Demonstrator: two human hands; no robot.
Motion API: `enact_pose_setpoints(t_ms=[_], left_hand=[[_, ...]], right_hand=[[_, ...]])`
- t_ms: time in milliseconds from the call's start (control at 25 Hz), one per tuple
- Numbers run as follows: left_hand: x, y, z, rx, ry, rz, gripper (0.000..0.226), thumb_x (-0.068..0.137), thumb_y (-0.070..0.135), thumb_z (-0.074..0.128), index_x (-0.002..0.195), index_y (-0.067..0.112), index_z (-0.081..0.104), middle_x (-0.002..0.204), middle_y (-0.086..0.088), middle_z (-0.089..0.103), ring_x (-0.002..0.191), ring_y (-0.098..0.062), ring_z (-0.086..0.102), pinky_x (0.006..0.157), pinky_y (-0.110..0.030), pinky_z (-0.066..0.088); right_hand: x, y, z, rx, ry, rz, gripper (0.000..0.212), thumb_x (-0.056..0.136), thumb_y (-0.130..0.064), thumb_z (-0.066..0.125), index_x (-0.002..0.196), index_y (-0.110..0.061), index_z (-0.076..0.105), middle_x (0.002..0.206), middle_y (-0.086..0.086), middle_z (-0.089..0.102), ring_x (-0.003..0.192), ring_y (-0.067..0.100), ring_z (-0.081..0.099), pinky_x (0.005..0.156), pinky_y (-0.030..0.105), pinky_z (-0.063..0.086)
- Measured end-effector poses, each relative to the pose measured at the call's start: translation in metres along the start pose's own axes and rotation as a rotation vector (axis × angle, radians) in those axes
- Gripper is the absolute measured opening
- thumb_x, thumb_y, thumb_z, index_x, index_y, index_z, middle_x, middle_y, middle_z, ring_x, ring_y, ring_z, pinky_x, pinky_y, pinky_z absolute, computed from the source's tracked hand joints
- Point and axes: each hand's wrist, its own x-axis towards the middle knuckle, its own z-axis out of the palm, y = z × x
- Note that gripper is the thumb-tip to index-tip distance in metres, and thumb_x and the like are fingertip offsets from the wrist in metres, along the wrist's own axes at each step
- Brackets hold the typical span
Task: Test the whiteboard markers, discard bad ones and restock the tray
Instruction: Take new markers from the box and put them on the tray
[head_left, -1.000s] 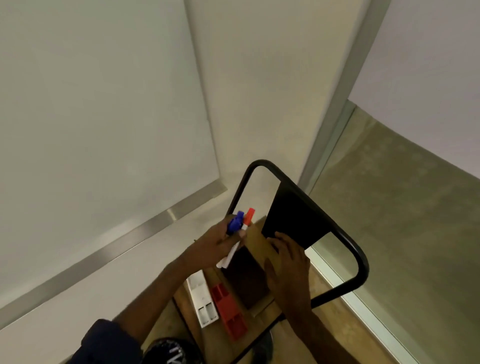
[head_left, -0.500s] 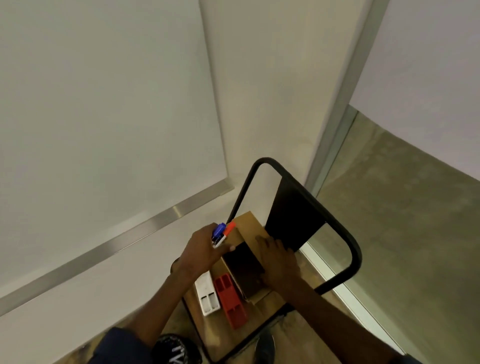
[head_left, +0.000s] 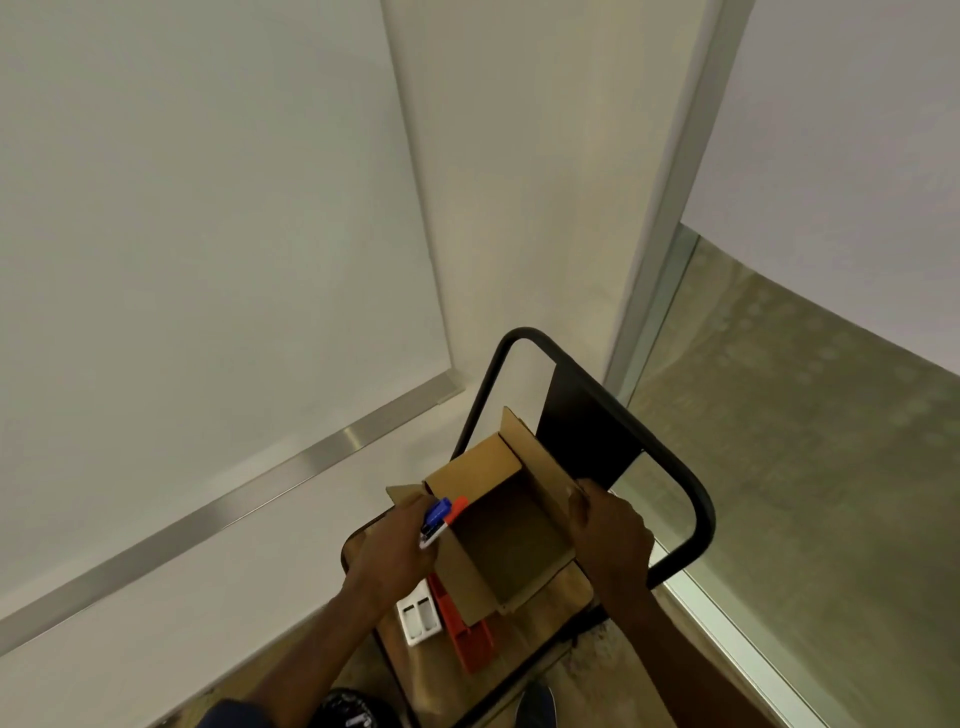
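A large white whiteboard (head_left: 208, 234) fills the left of the wall, with a brushed aluminium rail (head_left: 332, 452) running along its lower edge. To the right stands a glass partition in a pale metal frame (head_left: 670, 182). Below, near the corner, is a chair with a black tubular metal frame (head_left: 696, 499), a black back panel (head_left: 582, 431) and a wooden seat (head_left: 431, 670). Over that seat is an open brown cardboard box (head_left: 478, 462), flaps up, its inside dark; what it holds cannot be made out. The right hand (head_left: 613, 535) has its fingers curled over the box's right wall, gripping it. The left hand (head_left: 389, 545) is at the box's left rim, closed round two whiteboard markers with white barrels held side by side: a blue-capped marker (head_left: 436, 512) and a red-capped marker (head_left: 457, 506), caps pointing up and away from the person, the red cap just over the box opening. On the seat just under the box's near left edge lie a flat red plastic holder (head_left: 467, 634), partly covered by the box, and a smaller white plastic holder (head_left: 418, 618) with two recesses, touching its left side.
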Motion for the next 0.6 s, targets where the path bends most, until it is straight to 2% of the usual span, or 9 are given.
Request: enact_pose_setpoints(t_ms=[80, 160, 240, 280, 360, 440, 520, 600], left_hand=[[-0.002, 0.005, 0.002, 0.012, 0.012, 0.019, 0.034, 0.088, 0.024, 0.068, 0.12, 0.02, 0.057, 0.105, 0.005, 0.062, 0.087, -0.009, 0.054, 0.073, -0.015, 0.039], [0.001, 0.014, 0.0, -0.073, 0.043, 0.008, 0.022, 0.091, 0.03, 0.068, 0.108, 0.022, 0.057, 0.089, 0.01, 0.058, 0.074, -0.007, 0.053, 0.064, -0.011, 0.037], [0.008, 0.021, 0.001, -0.329, 0.087, -0.103, 0.014, 0.092, 0.028, 0.069, 0.093, 0.02, 0.057, 0.073, 0.009, 0.061, 0.061, -0.007, 0.058, 0.057, -0.011, 0.043], [0.012, 0.024, 0.002, -0.514, 0.09, -0.173, 0.011, 0.092, 0.024, 0.068, 0.09, 0.019, 0.058, 0.069, 0.006, 0.066, 0.061, -0.008, 0.064, 0.058, -0.012, 0.048], [0.019, 0.027, 0.005, -0.931, 0.064, -0.288, 0.003, 0.094, 0.014, 0.065, 0.095, 0.015, 0.063, 0.081, 0.0, 0.075, 0.081, -0.016, 0.073, 0.071, -0.026, 0.06], [0.026, 0.029, 0.013, -1.243, 0.013, -0.39, 0.008, 0.093, 0.003, 0.062, 0.1, 0.006, 0.065, 0.097, -0.013, 0.075, 0.096, -0.029, 0.073, 0.082, -0.035, 0.062], [0.032, 0.031, 0.026, -1.433, -0.032, -0.497, 0.013, 0.094, -0.005, 0.056, 0.098, 0.004, 0.065, 0.098, -0.017, 0.073, 0.092, -0.029, 0.073, 0.081, -0.038, 0.062], [0.036, 0.031, 0.039, -1.54, -0.069, -0.585, 0.02, 0.096, -0.007, 0.049, 0.109, 0.002, 0.062, 0.097, -0.016, 0.073, 0.083, -0.026, 0.075, 0.072, -0.036, 0.064]], right_hand=[[-0.002, 0.002, 0.008, 0.0, 0.007, 0.045, 0.03, 0.1, -0.044, 0.046, 0.106, -0.024, 0.066, 0.075, -0.004, 0.058, 0.068, 0.01, 0.054, 0.058, 0.022, 0.037], [-0.005, -0.006, 0.009, 0.291, -0.027, 0.124, 0.033, 0.098, -0.044, 0.051, 0.12, -0.022, 0.063, 0.096, 0.001, 0.068, 0.087, 0.014, 0.064, 0.07, 0.02, 0.044], [-0.017, -0.021, 0.008, 0.673, -0.007, 0.209, 0.041, 0.096, -0.041, 0.056, 0.132, -0.022, 0.054, 0.124, -0.002, 0.064, 0.108, 0.011, 0.063, 0.081, 0.016, 0.045], [-0.025, -0.031, 0.008, 0.751, 0.013, 0.189, 0.044, 0.096, -0.037, 0.058, 0.137, -0.023, 0.049, 0.134, -0.004, 0.057, 0.117, 0.009, 0.057, 0.086, 0.014, 0.043], [-0.042, -0.042, 0.015, 0.672, -0.011, 0.022, 0.054, 0.097, -0.027, 0.06, 0.146, -0.022, 0.039, 0.151, -0.006, 0.039, 0.136, 0.008, 0.038, 0.103, 0.015, 0.032], [-0.047, -0.039, 0.031, 0.53, -0.138, -0.039, 0.07, 0.093, -0.022, 0.066, 0.152, -0.019, 0.029, 0.16, -0.001, 0.022, 0.145, 0.015, 0.021, 0.111, 0.027, 0.023], [-0.047, -0.034, 0.037, 0.529, -0.258, 0.034, 0.075, 0.093, -0.027, 0.065, 0.154, -0.02, 0.022, 0.16, 0.003, 0.02, 0.146, 0.021, 0.022, 0.11, 0.035, 0.027], [-0.048, -0.032, 0.033, 0.526, -0.331, 0.021, 0.061, 0.097, -0.042, 0.053, 0.151, -0.032, 0.026, 0.156, 0.002, 0.032, 0.143, 0.02, 0.033, 0.112, 0.038, 0.034]])
